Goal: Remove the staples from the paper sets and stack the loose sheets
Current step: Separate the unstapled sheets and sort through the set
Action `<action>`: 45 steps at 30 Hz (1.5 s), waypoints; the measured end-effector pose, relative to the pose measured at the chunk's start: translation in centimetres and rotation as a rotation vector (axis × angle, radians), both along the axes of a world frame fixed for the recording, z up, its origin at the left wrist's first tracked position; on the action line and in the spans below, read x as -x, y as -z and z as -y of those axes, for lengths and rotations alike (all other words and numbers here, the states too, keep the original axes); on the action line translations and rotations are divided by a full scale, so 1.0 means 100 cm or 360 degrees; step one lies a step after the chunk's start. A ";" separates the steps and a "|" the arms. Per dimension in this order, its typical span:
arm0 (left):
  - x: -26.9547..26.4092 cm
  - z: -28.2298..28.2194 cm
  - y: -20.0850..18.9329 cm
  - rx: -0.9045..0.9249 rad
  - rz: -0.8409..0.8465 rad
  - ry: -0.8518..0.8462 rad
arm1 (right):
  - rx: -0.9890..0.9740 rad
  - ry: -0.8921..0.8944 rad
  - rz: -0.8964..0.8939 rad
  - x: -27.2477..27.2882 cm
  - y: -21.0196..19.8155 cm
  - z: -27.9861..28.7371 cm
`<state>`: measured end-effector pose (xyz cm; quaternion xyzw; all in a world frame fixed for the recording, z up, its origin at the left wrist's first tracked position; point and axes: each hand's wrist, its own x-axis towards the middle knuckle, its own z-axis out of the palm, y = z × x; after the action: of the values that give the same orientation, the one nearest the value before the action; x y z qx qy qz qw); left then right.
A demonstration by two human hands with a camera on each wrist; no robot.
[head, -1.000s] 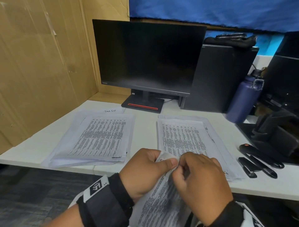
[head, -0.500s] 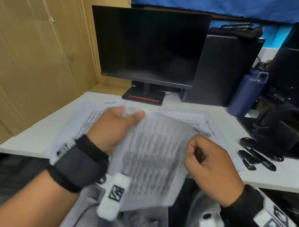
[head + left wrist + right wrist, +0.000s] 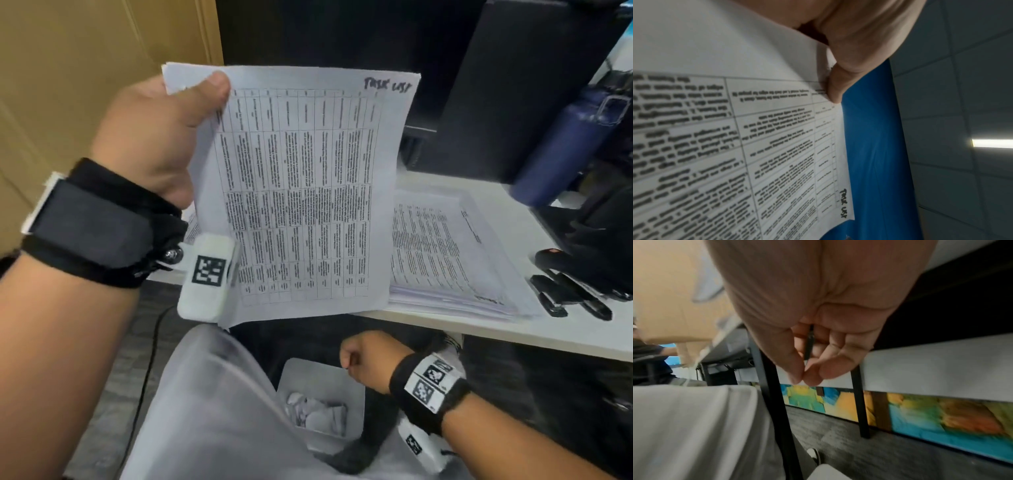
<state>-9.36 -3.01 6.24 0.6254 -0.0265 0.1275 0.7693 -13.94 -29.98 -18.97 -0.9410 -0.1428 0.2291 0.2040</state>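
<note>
Left hand (image 3: 150,137) raised in front of the monitor (image 3: 325,31), holding a paper set (image 3: 301,192) upright by its top left corner, thumb (image 3: 835,87) pressed on the printed face. Sheet carries a printed table, handwritten note in top right corner. Cannot tell whether a staple is in it.

Right hand (image 3: 368,359) low, below the desk (image 3: 513,332) edge, over a white bin (image 3: 322,404) with crumpled scraps inside. Fingers curled, thumb and forefinger tips pressed together (image 3: 805,374); whatever they pinch is too small to make out.

On the desk, right of the held set: a stack of sheets (image 3: 445,260), lying flat. Just beside it, to the right, a black stapler (image 3: 565,298). Blue bottle (image 3: 568,144) stands further back. Grey trouser leg (image 3: 205,411) in foreground
</note>
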 end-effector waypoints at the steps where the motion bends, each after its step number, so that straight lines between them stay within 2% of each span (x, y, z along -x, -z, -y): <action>1: 0.001 0.002 0.000 -0.0001 0.0014 0.0007 | 0.0040 0.0022 -0.0036 -0.006 0.006 -0.001; 5: 0.003 0.008 0.003 -0.0037 0.0027 0.0046 | 0.0114 0.0110 -0.0080 -0.018 0.017 -0.001; 8: 0.004 0.012 0.007 -0.0063 0.0013 0.0104 | 0.0130 0.0032 -0.0070 -0.009 0.002 -0.003; 12: 0.002 0.018 0.012 -0.0068 -0.0022 0.0178 | 0.0196 -0.0201 -0.0117 0.025 -0.054 -0.003; 15: 0.002 0.023 0.015 -0.0024 -0.0050 0.0213 | -0.0044 -0.0186 -0.0086 0.051 -0.126 0.009; 17: 0.002 0.027 0.018 0.0014 -0.0081 0.0253 | -0.0409 -0.0024 0.0115 0.058 -0.170 0.022; 18: 0.003 0.030 0.019 0.0037 -0.0107 0.0285 | -0.0635 0.0130 0.0327 0.058 -0.187 0.029; 20: 0.004 0.034 0.023 0.0089 -0.0182 0.0353 | -0.1049 0.0565 0.0834 0.052 -0.205 0.044; 22: 0.007 0.039 0.026 0.0114 -0.0271 0.0436 | -0.1157 0.0903 0.1083 0.042 -0.203 0.056; 23: 0.009 0.042 0.027 0.0109 -0.0308 0.0483 | -0.1098 0.1006 0.0997 0.037 -0.198 0.058; 24: 0.011 0.045 0.029 0.0104 -0.0335 0.0533 | -0.1093 0.1056 0.0784 0.033 -0.192 0.058; 26: 0.014 0.052 0.033 0.0102 -0.0369 0.0604 | -0.1353 0.1043 0.0397 0.027 -0.179 0.054; 27: 0.015 0.054 0.036 0.0094 -0.0379 0.0614 | -0.1485 0.1041 0.0315 0.025 -0.175 0.052; 31: 0.012 0.059 0.048 0.0017 -0.0340 0.0530 | -0.1620 0.1146 0.0440 0.022 -0.177 0.059; 37: 0.014 0.072 0.066 -0.0277 -0.0433 0.0666 | -0.1973 0.1280 0.0367 0.025 -0.201 0.079; 41: 0.020 0.087 0.059 -0.0479 -0.0085 0.0397 | -0.1990 0.1253 0.0565 0.028 -0.220 0.081; 45: 0.012 0.098 0.040 -0.0500 0.0297 0.0157 | -0.1951 0.1171 0.0715 0.013 -0.237 0.084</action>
<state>-10.60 -12.77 2.20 0.7212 -0.1479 0.1413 0.6618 -15.20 -38.35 4.72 -0.6699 0.0409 -0.1722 0.7210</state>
